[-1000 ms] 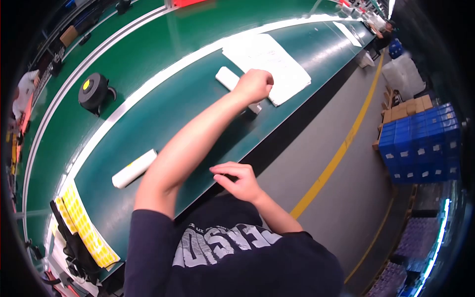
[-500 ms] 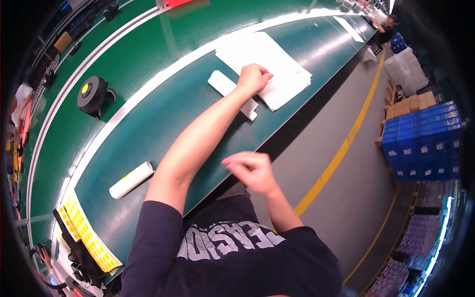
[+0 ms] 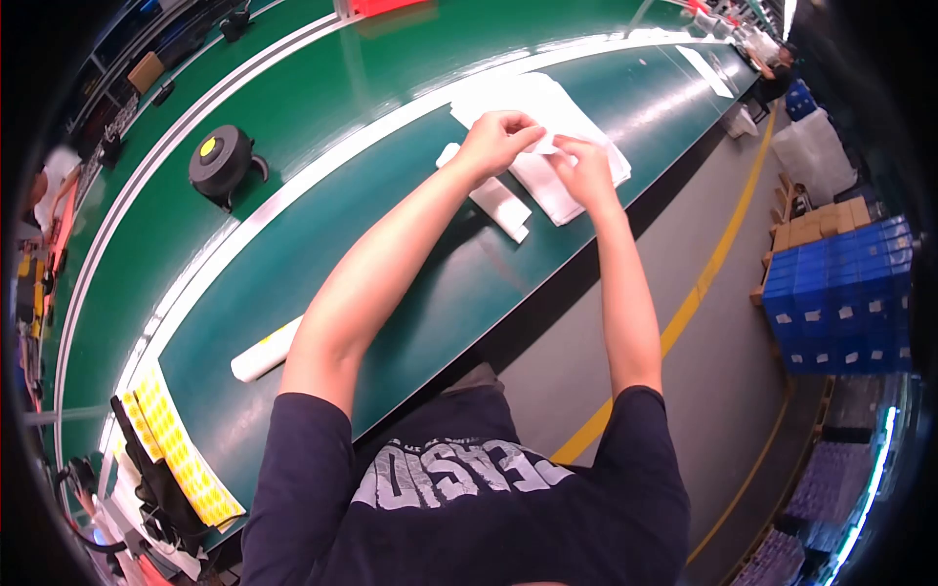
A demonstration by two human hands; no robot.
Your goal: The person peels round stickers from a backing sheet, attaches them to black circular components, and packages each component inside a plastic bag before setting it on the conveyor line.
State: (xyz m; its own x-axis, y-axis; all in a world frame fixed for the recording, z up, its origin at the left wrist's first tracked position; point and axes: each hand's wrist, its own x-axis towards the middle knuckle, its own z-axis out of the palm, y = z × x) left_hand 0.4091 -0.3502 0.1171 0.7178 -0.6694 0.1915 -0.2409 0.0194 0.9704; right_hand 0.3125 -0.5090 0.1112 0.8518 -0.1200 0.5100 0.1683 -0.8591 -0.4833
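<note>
Both hands are over a stack of thin white sheets (image 3: 562, 112) on the green bench. The fingertips of my left hand (image 3: 496, 145) pinch a small raised part of a white sheet (image 3: 546, 146). Close beside it, my right hand (image 3: 586, 176) has thumb and fingers pinched on the other side of that raised part. A white flattened roll (image 3: 501, 205) lies below my left wrist, partly covered by it. Another white roll (image 3: 262, 357) with a yellow mark rests behind my left forearm, its far end hidden.
The green bench (image 3: 430, 283) runs diagonally to the upper right. Yellow sticker sheets (image 3: 181, 449) lie at its near left end. A dark round device (image 3: 221, 162) sits on the green surface beyond. Blue boxes (image 3: 835, 293) are stacked at right. Another person (image 3: 779, 76) is at the far end.
My right hand has moved up and away from my body, from near the bench edge to the stack, beside my left hand. A bit of white sheet now shows raised between the fingertips.
</note>
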